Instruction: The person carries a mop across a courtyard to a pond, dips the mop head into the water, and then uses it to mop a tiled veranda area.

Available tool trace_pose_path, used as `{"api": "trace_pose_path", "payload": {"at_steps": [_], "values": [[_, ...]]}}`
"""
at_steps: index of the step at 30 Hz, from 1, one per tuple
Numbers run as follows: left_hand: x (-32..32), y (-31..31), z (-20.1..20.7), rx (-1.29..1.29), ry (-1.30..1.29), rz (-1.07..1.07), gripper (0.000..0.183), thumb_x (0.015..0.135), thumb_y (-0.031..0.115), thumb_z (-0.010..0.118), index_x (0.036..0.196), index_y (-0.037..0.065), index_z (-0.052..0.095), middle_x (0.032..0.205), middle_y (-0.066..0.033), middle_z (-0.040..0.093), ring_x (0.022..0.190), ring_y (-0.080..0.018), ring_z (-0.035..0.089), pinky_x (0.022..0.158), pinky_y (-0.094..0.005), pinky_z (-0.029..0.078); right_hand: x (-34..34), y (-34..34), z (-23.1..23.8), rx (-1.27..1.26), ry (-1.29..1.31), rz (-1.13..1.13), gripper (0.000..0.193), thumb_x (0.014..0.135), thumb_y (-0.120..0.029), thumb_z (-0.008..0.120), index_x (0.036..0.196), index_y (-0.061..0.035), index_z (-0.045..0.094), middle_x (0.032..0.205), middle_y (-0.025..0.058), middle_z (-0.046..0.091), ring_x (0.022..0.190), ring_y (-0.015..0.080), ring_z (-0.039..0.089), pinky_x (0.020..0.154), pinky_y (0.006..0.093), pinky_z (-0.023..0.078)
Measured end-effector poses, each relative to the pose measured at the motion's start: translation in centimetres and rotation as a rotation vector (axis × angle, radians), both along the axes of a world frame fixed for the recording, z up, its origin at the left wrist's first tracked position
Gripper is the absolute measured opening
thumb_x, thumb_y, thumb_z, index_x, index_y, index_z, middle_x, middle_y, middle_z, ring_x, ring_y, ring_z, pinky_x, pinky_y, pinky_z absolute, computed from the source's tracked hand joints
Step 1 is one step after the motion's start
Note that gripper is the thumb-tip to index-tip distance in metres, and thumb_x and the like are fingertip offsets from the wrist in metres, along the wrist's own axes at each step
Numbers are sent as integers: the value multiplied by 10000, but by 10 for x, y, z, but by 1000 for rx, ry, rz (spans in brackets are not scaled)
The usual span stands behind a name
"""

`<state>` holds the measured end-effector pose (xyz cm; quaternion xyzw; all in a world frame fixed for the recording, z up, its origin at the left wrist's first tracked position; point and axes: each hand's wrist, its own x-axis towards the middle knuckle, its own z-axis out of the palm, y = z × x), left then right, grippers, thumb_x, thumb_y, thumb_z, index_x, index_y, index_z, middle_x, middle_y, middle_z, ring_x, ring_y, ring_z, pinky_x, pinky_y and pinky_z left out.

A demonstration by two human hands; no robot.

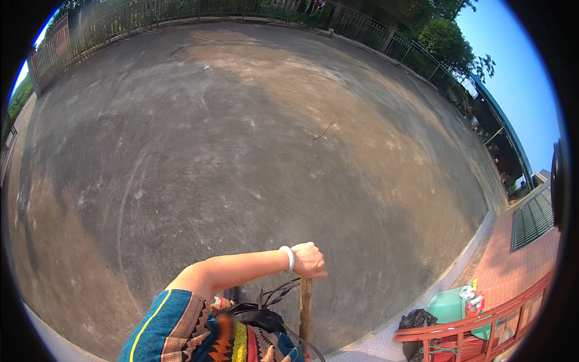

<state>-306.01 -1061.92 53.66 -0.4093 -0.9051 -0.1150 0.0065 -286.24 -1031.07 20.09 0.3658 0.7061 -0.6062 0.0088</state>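
My left arm reaches across my front, with a white bangle (287, 258) at the wrist. My left hand (309, 259) is closed around the top end of an upright wooden pole (306, 308). The pole's lower end runs out of the picture at the bottom edge, so what it belongs to is hidden. Beside the pole, against my patterned clothing, are a black pouch-like thing (262, 317) and several dark cables (278, 292). My right hand does not show.
A wide concrete yard (241, 151) lies ahead, with a thin twig (324, 130) on it. At the lower right are a red wooden railing (482, 320), a green chair-like thing (446, 306) and a black plastic bag (416, 320). A fence (145, 15) borders the far side.
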Motion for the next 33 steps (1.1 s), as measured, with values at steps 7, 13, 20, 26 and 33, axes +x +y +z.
{"api": "trace_pose_path", "payload": {"at_steps": [7,13,20,26,33], "values": [[-82,-128,2,82,35,126,489,879,428,484,597,65,651,577,-120,617,576,-319,621,541,-397,495,-113,-86,53,-7,-25,178,483,593,-61,742,985,5,467,869,98,531,787,158,524,714,289,443],[-170,-269,0,73,49,339,468,880,416,476,589,94,649,576,-109,615,569,-315,613,534,-392,487,-217,-185,60,-32,-84,338,462,595,-83,751,963,6,486,845,89,543,775,144,527,700,280,442],[-261,-437,13,35,-11,608,473,879,398,475,581,67,636,583,-115,615,569,-317,612,525,-402,477,-377,-295,45,-26,-133,542,439,598,-108,762,937,6,507,818,77,558,760,128,531,684,269,442],[-323,-572,33,-47,-49,792,447,878,386,466,617,73,648,598,-123,622,592,-311,624,541,-397,489,-510,-418,28,-315,127,352,306,661,-43,700,906,-25,516,818,24,564,745,136,546,722,280,453],[-406,-724,11,-107,-44,814,423,870,383,458,624,94,646,602,-124,622,566,-308,619,524,-395,483,-637,-558,59,-595,316,119,438,605,-124,769,932,-29,492,833,15,571,736,121,556,731,270,460]]}}
